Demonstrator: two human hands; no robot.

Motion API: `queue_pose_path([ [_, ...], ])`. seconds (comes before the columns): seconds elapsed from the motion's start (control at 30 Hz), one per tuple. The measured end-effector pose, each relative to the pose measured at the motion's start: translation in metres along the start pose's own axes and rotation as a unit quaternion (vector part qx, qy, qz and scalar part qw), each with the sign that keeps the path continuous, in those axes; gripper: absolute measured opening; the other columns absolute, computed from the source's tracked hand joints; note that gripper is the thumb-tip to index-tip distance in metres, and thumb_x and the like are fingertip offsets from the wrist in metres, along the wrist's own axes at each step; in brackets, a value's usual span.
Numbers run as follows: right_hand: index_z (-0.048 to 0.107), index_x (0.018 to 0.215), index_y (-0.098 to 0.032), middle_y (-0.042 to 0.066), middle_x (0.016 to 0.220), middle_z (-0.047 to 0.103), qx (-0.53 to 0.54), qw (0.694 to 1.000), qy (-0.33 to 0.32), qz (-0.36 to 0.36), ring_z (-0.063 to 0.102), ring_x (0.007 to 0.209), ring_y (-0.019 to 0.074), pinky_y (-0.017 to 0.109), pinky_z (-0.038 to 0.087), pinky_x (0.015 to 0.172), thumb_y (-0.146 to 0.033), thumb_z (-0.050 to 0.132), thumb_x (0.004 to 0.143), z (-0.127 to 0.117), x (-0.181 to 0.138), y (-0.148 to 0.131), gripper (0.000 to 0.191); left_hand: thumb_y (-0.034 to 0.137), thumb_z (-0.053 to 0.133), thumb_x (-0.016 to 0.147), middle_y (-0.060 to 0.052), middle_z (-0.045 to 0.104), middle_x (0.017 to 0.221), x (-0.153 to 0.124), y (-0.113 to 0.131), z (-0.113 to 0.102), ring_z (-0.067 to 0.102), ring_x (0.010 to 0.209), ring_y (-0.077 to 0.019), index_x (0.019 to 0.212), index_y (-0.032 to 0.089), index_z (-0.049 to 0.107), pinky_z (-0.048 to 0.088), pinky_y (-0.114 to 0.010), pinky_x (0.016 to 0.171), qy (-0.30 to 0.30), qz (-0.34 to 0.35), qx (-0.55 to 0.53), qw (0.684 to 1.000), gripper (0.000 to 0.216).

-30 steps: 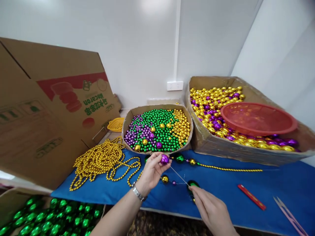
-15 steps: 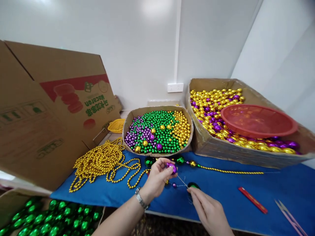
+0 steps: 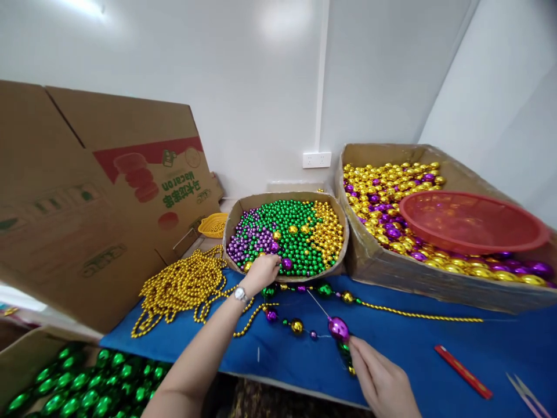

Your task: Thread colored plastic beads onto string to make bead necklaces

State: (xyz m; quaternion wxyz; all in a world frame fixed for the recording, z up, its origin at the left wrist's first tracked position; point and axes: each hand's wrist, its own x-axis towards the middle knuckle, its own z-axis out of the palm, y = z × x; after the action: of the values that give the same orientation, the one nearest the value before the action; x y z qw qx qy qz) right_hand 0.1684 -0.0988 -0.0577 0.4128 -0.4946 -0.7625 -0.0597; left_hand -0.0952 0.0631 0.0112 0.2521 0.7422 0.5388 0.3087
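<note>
- Needle (image 3: 317,303), or something like one, pokes up and leftward out of a large purple bead (image 3: 338,329), held above the blue-covered bench (image 3: 413,348). Tip overlaps a beaded strand (image 3: 324,289) in my view; contact unclear.
- Right hand (image 3: 383,374) pinched, thumb and finger together, apparently on the needle's near end. Bead sits right against the fingertips.
- Left hand (image 3: 261,273) reaches over the near rim of a cardboard tray (image 3: 238,210), fingertips beside a purple ball (image 3: 287,264). Cannot tell whether they grip anything.
- Risk: bead slipping off the free tip. Likely cause: needle dipping that way, nothing seen there to stop it.
- Risk: tangle. Loose thread (image 3: 324,336) lies near the held bead; a sharp tug could snag it.
- Risk: wristwatch (image 3: 239,294) hooking the gold chain (image 3: 183,290) as the arm draws back, dragging loops along.
- Risk: spill. Hasty fingers could flick balls over the low rim.
</note>
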Motion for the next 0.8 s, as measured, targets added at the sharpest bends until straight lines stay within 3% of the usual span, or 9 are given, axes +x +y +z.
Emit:
queue_pose_path([
  [0.1, 0.067, 0.095, -0.017, 0.006, 0.084, 0.074, 0.0, 1.0, 0.004, -0.003, 0.071, 0.07, 0.0168, 0.022, 0.057, 0.064, -0.027, 0.036, 0.095, 0.005, 0.001, -0.002, 0.032, 0.008, 0.069, 0.058, -0.006, 0.063, 0.067, 0.017, -0.011, 0.003, 0.06, 0.087, -0.0284, 0.055, 0.021, 0.061, 0.039, -0.037, 0.088, -0.044, -0.015, 0.015, 0.999, 0.015],
  [0.23, 0.066, 0.094, -0.018, 0.005, 0.083, 0.074, 0.007, 1.0, 0.002, -0.004, 0.071, 0.068, 0.0166, 0.022, 0.056, 0.061, -0.026, 0.036, 0.095, 0.007, 0.004, -0.004, 0.031, 0.003, 0.068, 0.053, -0.005, 0.063, 0.067, 0.025, -0.014, 0.012, 0.06, 0.088, -0.0285, 0.052, 0.021, 0.06, 0.039, -0.037, 0.088, -0.057, -0.025, 0.008, 0.998, 0.021],
  [0.37, 0.066, 0.095, -0.019, 0.004, 0.082, 0.074, 0.022, 1.0, 0.004, 0.001, 0.071, 0.067, 0.0159, 0.02, 0.056, 0.059, -0.025, 0.037, 0.094, 0.004, 0.004, -0.005, 0.03, 0.009, 0.068, 0.061, -0.007, 0.066, 0.081, 0.018, -0.01, 0.013, 0.06, 0.092, -0.0273, 0.067, 0.021, 0.067, 0.04, -0.038, 0.089, -0.027, -0.028, -0.042, 0.998, 0.014],
  [0.5, 0.066, 0.095, -0.019, 0.005, 0.083, 0.074, 0.023, 1.0, 0.006, -0.001, 0.071, 0.069, 0.0162, 0.021, 0.057, 0.061, -0.024, 0.037, 0.094, 0.004, 0.004, -0.006, 0.03, 0.027, 0.055, 0.082, -0.01, 0.066, 0.093, -0.007, 0.003, 0.015, 0.064, 0.084, -0.0218, 0.096, 0.018, 0.066, 0.049, -0.036, 0.08, -0.008, -0.037, -0.152, 0.988, 0.021],
  [0.57, 0.066, 0.096, -0.018, 0.006, 0.085, 0.074, 0.021, 1.0, 0.003, -0.005, 0.071, 0.071, 0.0164, 0.022, 0.057, 0.062, -0.023, 0.036, 0.094, 0.005, 0.005, -0.008, 0.03, 0.032, 0.055, 0.085, -0.01, 0.067, 0.093, -0.023, 0.013, 0.019, 0.065, 0.078, -0.0184, 0.1, 0.016, 0.064, 0.052, -0.033, 0.074, -0.019, -0.064, -0.322, 0.944, 0.024],
  [0.67, 0.066, 0.095, -0.017, 0.006, 0.085, 0.074, 0.018, 1.0, 0.005, -0.012, 0.071, 0.071, 0.0164, 0.022, 0.057, 0.062, -0.022, 0.036, 0.094, 0.007, 0.008, -0.011, 0.03, 0.028, 0.07, 0.076, -0.009, 0.068, 0.092, -0.041, 0.028, 0.027, 0.066, 0.075, -0.0152, 0.093, 0.013, 0.065, 0.054, -0.027, 0.071, -0.039, -0.124, -0.563, 0.816, 0.023],
  [0.73, 0.066, 0.095, -0.016, 0.006, 0.083, 0.074, 0.014, 1.0, 0.006, -0.014, 0.071, 0.07, 0.0164, 0.022, 0.056, 0.061, -0.022, 0.036, 0.094, 0.007, 0.009, -0.012, 0.031, 0.025, 0.073, 0.074, -0.008, 0.068, 0.089, -0.048, 0.036, 0.031, 0.066, 0.073, -0.014, 0.09, 0.013, 0.065, 0.054, -0.024, 0.068, -0.047, -0.148, -0.613, 0.775, 0.022],
  [0.8, 0.066, 0.094, -0.016, 0.006, 0.082, 0.074, 0.008, 1.0, 0.004, -0.013, 0.071, 0.069, 0.0163, 0.023, 0.056, 0.061, -0.022, 0.036, 0.094, 0.006, 0.01, -0.013, 0.031, 0.025, 0.071, 0.075, -0.008, 0.068, 0.088, -0.052, 0.042, 0.034, 0.066, 0.073, -0.0138, 0.09, 0.013, 0.065, 0.054, -0.023, 0.067, -0.056, -0.153, -0.631, 0.759, 0.019],
])
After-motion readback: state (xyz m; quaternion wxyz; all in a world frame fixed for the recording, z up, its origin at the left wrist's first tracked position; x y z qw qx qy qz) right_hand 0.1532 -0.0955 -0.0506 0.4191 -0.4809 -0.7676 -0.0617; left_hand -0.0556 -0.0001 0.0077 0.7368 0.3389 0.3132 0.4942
